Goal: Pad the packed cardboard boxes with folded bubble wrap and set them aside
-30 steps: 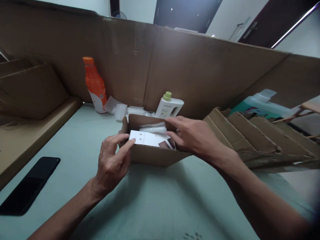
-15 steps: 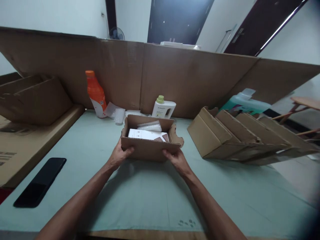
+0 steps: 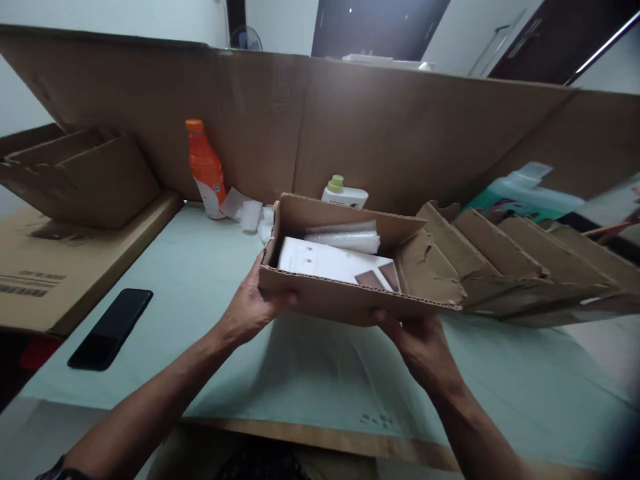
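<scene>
Both hands hold an open cardboard box [image 3: 340, 303], raised off the cloth and tilted so its inside shows. My left hand [image 3: 257, 300] grips the near left corner, thumb on the front wall. At the right part of the box, my right hand [image 3: 420, 340] has its thumb on the front wall and its other fingers mostly hidden beneath. Inside lie a white carton [image 3: 325, 261] with brown patches on one end and, behind it, clear bubble wrap [image 3: 345, 238].
Several cardboard boxes [image 3: 505, 267] lean in a row at right, before a teal liquid bottle [image 3: 530, 193]. At the back stand an orange bottle [image 3: 205, 170] and a white green-capped bottle [image 3: 345, 193]. A phone [image 3: 111, 328] lies left, beside a flat carton [image 3: 30, 267].
The box has been lifted and brought closer and to the right, tilting down at its right end. Both hands moved with it, keeping their grip. The camera view has shifted slightly.
</scene>
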Available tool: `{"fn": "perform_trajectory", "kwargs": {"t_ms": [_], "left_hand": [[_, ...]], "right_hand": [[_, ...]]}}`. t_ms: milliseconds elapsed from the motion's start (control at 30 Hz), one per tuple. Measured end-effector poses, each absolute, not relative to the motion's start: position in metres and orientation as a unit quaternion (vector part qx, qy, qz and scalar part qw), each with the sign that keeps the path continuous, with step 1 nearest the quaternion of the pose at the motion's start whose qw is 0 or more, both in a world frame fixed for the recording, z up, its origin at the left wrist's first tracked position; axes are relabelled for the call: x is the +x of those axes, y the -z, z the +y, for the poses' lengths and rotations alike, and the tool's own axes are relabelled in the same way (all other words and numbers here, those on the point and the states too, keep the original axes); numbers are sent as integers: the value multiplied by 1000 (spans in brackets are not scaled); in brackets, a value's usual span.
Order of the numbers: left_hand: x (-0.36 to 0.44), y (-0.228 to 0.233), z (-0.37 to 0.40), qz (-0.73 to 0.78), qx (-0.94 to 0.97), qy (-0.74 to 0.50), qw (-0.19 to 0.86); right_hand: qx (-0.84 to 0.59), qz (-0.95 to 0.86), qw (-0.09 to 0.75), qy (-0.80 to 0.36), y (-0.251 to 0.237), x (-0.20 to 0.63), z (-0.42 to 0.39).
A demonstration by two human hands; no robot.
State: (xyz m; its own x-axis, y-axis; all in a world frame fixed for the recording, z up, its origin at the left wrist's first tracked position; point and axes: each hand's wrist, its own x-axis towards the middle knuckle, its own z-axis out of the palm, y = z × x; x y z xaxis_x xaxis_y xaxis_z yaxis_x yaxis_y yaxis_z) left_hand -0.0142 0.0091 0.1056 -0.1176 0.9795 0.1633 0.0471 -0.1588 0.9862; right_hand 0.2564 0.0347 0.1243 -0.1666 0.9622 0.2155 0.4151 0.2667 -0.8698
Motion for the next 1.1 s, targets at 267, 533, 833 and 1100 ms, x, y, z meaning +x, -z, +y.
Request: {"fn": "perform_trajectory", "kwargs": {"t_ms": [267, 533, 833, 1100], "left_hand": [[-22, -75, -23, 497, 504, -568, 419], [-61, -38, -25, 470, 622, -547, 306], [-138, -57, -30, 512, 581, -568, 278], [-210, -55, -24, 569, 463, -671, 105]], "right_hand": [[-469, -714, 349, -387, -115, 243, 32], [-449, -686, 373, -435, -57, 239, 58], [-397, -707, 308, -498, -88, 156, 96], [-306, -710, 355, -526, -97, 58, 133]]}}
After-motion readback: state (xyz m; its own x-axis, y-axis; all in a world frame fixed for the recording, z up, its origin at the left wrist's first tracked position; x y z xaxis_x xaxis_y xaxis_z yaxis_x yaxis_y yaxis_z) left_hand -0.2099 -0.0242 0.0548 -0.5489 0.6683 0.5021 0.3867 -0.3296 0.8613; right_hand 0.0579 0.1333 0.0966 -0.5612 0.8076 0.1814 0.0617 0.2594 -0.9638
